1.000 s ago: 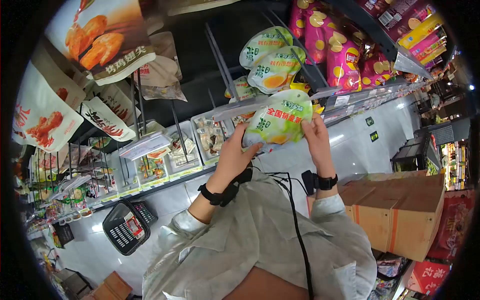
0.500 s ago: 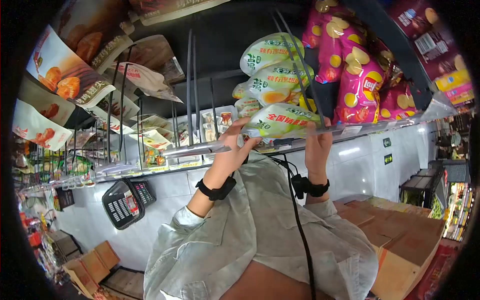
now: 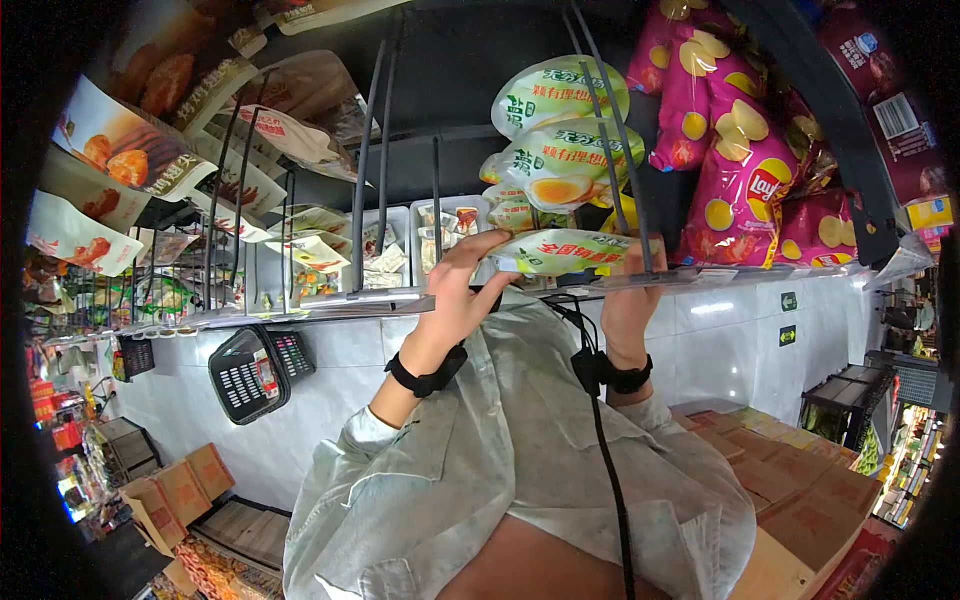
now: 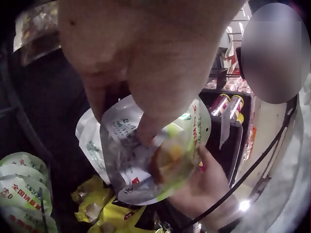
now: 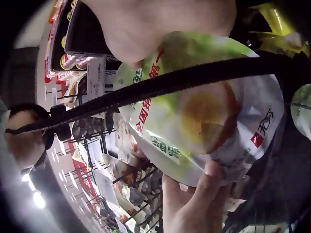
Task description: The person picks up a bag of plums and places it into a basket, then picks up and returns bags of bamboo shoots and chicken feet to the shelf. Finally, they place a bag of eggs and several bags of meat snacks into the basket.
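Note:
A rounded green-and-white egg snack pouch (image 3: pixel 560 254) with red lettering is held up between both hands, tilted so the head view sees it at a shallow angle. My left hand (image 3: pixel 460 295) pinches its left edge, thumb in front and fingers behind. The right hand (image 3: pixel 630 305) grips the opposite edge, partly covered by the clear shelf strip in the head view. An egg picture shows on the pouch front (image 5: pixel 209 116) in the right wrist view. Just beyond it, matching pouches (image 3: pixel 560 95) hang on a metal hook.
Pink chip bags (image 3: pixel 740 180) stand to the right of the hanging pouches. Meat snack packs (image 3: pixel 120 150) hang at the left among long metal hooks (image 3: pixel 370 170). A black shopping basket (image 3: pixel 248 375) sits on the floor, and cardboard boxes (image 3: pixel 800 480) lie at right.
The pouch has tipped from facing the camera to a flatter angle. Both hands have moved in closer to the hooks and shelf strip, still holding it. The head view has shifted.

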`<state>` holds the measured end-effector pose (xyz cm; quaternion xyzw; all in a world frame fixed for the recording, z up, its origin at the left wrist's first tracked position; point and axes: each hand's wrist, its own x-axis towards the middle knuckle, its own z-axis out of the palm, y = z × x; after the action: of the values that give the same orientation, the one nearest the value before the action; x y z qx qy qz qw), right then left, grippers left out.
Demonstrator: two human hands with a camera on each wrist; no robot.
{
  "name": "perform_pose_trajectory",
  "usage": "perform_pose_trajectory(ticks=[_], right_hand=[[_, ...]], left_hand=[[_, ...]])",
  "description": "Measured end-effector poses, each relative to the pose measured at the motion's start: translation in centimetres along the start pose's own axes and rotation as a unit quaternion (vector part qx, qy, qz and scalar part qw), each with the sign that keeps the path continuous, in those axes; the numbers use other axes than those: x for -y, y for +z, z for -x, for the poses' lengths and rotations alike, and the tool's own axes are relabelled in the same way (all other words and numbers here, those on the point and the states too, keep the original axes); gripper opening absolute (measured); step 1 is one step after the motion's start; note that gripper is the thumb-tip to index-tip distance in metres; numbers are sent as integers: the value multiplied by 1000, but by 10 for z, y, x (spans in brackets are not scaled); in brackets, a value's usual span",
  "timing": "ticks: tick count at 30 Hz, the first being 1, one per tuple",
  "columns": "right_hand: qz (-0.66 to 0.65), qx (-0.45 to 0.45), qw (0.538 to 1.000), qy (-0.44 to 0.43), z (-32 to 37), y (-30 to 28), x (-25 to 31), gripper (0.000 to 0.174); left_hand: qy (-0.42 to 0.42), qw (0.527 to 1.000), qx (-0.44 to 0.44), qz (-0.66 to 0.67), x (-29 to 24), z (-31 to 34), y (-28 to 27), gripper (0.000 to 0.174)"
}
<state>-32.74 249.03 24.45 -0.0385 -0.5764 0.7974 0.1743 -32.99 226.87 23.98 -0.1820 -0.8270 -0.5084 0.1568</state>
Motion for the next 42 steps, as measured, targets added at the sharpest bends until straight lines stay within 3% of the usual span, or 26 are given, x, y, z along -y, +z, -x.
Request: perform_pose_trajectory(ticks=[3, 8, 12, 15, 17, 19, 21, 23, 26, 27, 28, 30, 33, 36, 37, 38, 39, 41, 42], right_hand=[[-6, -63, 998, 9, 1, 5, -5, 25], [-24, -36, 999, -1, -5, 6, -5, 37], [128, -39, 990, -44, -15, -2, -27, 45], [226, -82, 969, -65, -43, 7, -38, 39], [354, -57, 922, -149, -53, 9, -32, 43], [354, -62, 927, -109, -73, 18, -35, 45], [151, -90, 984, -18, -69, 54, -14, 47], [148, -29, 987, -53, -74, 49, -20, 54], [138, -16, 987, -83, -57, 39, -34, 63], [122, -6, 988, -98, -50, 36, -32, 63], [162, 25, 986, -40, -42, 32, -21, 67], [240, 56, 967, -63, -14, 41, -1, 67], [220, 58, 971, -77, 20, 19, -3, 63], [236, 17, 971, -40, 58, -1, 9, 55], [258, -2, 966, -22, 70, 0, 20, 53], [267, 2, 964, 7, 82, 15, 40, 34], [298, 13, 954, 13, 91, 13, 54, 28], [358, 39, 933, 26, 115, 0, 81, 16], [389, 48, 919, -36, 126, 4, 102, 11]], left_hand=[[2, 1000, -6, -4, 6, 2, 2, 51], [-3, 1000, -1, -6, 4, 0, 0, 53], [-49, 999, 12, -4, 12, -4, 4, 56], [-69, 998, 7, 3, 21, -21, 10, 56], [-119, 993, 2, -13, 23, -37, 15, 54], [-66, 998, -19, 10, 42, -51, 20, 53], [-111, 994, 14, 11, 44, -66, 19, 54], [-78, 997, -5, -8, 54, -65, 26, 58], [-153, 987, 0, 47, 49, -47, 23, 66], [-116, 993, -13, 24, 44, -41, 19, 69], [-78, 997, -24, 3, 41, -30, 8, 72], [-58, 998, -26, 24, 37, -17, -16, 72], [-75, 997, 18, -19, 54, 17, -33, 53], [-122, 988, 96, 12, 32, 36, -67, 29], [-111, 989, 95, 35, 30, 46, -73, 28], [-98, 989, 94, 59, 29, 53, -77, 27], [-84, 989, 93, 83, 27, 61, -82, 26], [-113, 976, 141, 125, 27, 76, -89, 26], [-116, 971, 152, 140, 29, 86, -89, 25]])
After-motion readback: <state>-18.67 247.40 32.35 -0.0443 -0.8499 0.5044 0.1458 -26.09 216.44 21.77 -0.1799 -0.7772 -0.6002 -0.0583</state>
